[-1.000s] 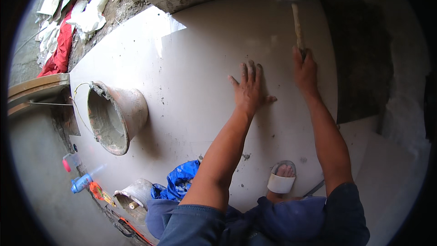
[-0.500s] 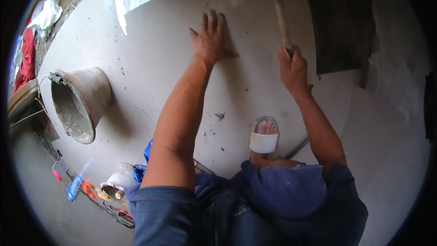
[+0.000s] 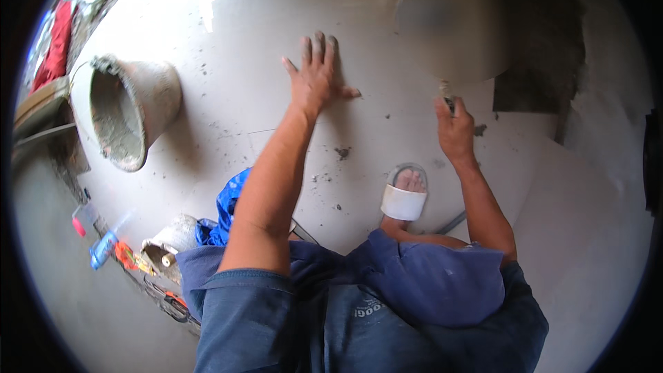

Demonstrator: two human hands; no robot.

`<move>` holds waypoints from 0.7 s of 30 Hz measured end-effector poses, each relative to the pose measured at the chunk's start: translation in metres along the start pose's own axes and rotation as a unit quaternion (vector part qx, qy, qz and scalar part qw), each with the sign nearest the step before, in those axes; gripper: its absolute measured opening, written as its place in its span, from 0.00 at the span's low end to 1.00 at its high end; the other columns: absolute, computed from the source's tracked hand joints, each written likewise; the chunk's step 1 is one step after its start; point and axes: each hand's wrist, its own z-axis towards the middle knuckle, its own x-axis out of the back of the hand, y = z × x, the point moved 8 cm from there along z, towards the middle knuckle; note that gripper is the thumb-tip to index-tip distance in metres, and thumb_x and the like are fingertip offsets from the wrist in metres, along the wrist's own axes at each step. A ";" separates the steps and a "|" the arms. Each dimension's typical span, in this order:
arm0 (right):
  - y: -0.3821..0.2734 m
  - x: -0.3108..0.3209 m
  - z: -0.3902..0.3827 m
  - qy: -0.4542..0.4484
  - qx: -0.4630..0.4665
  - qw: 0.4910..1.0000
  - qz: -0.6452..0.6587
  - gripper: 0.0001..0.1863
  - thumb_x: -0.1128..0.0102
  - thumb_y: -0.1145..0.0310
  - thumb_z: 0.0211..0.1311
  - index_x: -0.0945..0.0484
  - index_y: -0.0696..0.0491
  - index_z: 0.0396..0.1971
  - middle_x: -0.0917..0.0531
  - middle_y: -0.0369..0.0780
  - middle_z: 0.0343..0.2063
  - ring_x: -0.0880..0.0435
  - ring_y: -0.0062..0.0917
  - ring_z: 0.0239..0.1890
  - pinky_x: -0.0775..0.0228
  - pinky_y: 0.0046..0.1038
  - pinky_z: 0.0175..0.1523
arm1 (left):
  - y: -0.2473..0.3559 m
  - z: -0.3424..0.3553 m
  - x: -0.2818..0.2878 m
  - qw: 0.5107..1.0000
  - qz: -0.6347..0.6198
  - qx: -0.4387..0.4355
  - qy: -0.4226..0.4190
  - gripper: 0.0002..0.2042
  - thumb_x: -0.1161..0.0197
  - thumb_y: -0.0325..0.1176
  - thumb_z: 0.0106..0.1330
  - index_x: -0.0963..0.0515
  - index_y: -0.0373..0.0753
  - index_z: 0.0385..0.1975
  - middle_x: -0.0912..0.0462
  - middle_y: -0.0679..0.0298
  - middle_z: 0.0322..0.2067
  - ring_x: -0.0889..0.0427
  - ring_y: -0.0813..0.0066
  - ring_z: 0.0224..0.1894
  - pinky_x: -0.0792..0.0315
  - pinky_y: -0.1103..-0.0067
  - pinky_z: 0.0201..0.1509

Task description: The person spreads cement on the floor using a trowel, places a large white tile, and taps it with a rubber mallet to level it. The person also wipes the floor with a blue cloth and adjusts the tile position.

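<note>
My left hand (image 3: 316,79) lies with fingers spread, palm down on a large pale floor tile (image 3: 262,62). My right hand (image 3: 456,128) is closed around the handle of a mallet (image 3: 445,88). The mallet's head is a large grey-brown blur above the tile, close to the camera. Grey mortar crumbs (image 3: 342,152) are scattered on the tile between my hands and my body. My foot in a white-strapped slipper (image 3: 404,203) rests on the floor below my right hand.
A mortar-coated bucket (image 3: 160,93) lies tipped at the left. Nearer are a smaller dirty bucket (image 3: 178,233), a blue plastic bag (image 3: 231,200), a clear-and-blue bottle (image 3: 103,249) and orange-handled tools. A dark patch (image 3: 528,90) borders the tile at the right.
The mallet's head has come up toward the camera and now looks larger and more blurred. My left hand stays spread on the tile. The view has shifted slightly.
</note>
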 end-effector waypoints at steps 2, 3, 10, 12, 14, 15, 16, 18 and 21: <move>-0.011 -0.001 0.006 0.014 0.028 0.996 0.088 0.16 0.43 0.59 0.68 0.30 0.58 0.29 0.27 0.43 0.15 0.26 0.31 0.17 0.33 0.31 0.26 | -0.011 -0.021 -0.012 0.999 -0.027 0.040 0.002 0.63 0.32 0.70 0.37 0.56 0.44 0.72 0.59 0.58 0.73 0.63 0.56 0.75 0.59 0.35 0.66; -0.021 -0.004 0.011 0.017 0.070 0.990 0.124 0.16 0.43 0.59 0.68 0.30 0.57 0.28 0.27 0.42 0.15 0.27 0.30 0.16 0.33 0.31 0.25 | -0.016 -0.028 -0.017 0.998 -0.041 0.050 0.004 0.63 0.32 0.71 0.37 0.57 0.44 0.72 0.59 0.57 0.73 0.64 0.54 0.75 0.61 0.35 0.65; -0.039 -0.045 0.021 -0.012 0.115 0.991 -0.062 0.17 0.43 0.57 0.67 0.29 0.57 0.31 0.27 0.44 0.14 0.23 0.33 0.18 0.30 0.31 0.27 | -0.023 -0.043 -0.031 0.997 -0.059 0.043 0.023 0.64 0.34 0.72 0.37 0.55 0.43 0.72 0.60 0.55 0.73 0.65 0.52 0.75 0.63 0.34 0.65; -0.043 -0.039 0.018 0.025 0.130 0.990 0.043 0.17 0.44 0.56 0.67 0.28 0.57 0.31 0.25 0.46 0.15 0.21 0.34 0.18 0.29 0.33 0.27 | -0.023 -0.044 -0.031 0.997 -0.059 0.045 0.011 0.63 0.34 0.72 0.36 0.54 0.42 0.72 0.59 0.55 0.73 0.64 0.52 0.75 0.61 0.34 0.65; -0.036 -0.058 0.018 -0.076 0.064 0.991 -0.086 0.17 0.45 0.56 0.68 0.27 0.57 0.31 0.24 0.46 0.16 0.21 0.35 0.18 0.29 0.34 0.27 | -0.022 -0.044 -0.028 0.997 -0.058 0.039 0.019 0.63 0.33 0.72 0.36 0.54 0.42 0.72 0.59 0.55 0.73 0.65 0.52 0.75 0.61 0.34 0.65; -0.034 -0.069 0.018 -0.129 0.040 0.982 -0.129 0.17 0.45 0.56 0.68 0.27 0.57 0.31 0.23 0.46 0.16 0.20 0.35 0.18 0.29 0.34 0.27 | -0.022 -0.045 -0.028 0.997 -0.058 0.040 0.014 0.63 0.33 0.71 0.36 0.54 0.42 0.72 0.59 0.55 0.73 0.65 0.52 0.75 0.61 0.34 0.65; -0.042 -0.065 0.020 -0.097 0.058 0.988 -0.100 0.18 0.46 0.55 0.68 0.27 0.57 0.31 0.23 0.46 0.16 0.20 0.36 0.19 0.29 0.34 0.27 | -0.022 -0.045 -0.028 0.997 -0.072 0.037 0.010 0.63 0.33 0.71 0.37 0.55 0.42 0.72 0.60 0.55 0.73 0.65 0.53 0.75 0.62 0.35 0.65; -0.063 -0.062 0.027 -0.051 0.109 0.993 0.002 0.19 0.46 0.53 0.69 0.27 0.57 0.32 0.23 0.47 0.17 0.20 0.39 0.19 0.29 0.35 0.28 | -0.024 -0.046 -0.026 0.996 -0.072 0.045 0.010 0.63 0.33 0.71 0.37 0.55 0.42 0.72 0.60 0.56 0.73 0.66 0.54 0.75 0.62 0.35 0.66; -0.083 -0.082 0.046 -0.097 0.096 0.988 0.067 0.22 0.45 0.51 0.67 0.27 0.58 0.31 0.22 0.48 0.17 0.20 0.40 0.20 0.29 0.35 0.28 | -0.023 -0.045 -0.028 0.995 -0.085 0.054 -0.012 0.62 0.30 0.67 0.38 0.56 0.44 0.72 0.61 0.59 0.73 0.66 0.57 0.75 0.63 0.36 0.67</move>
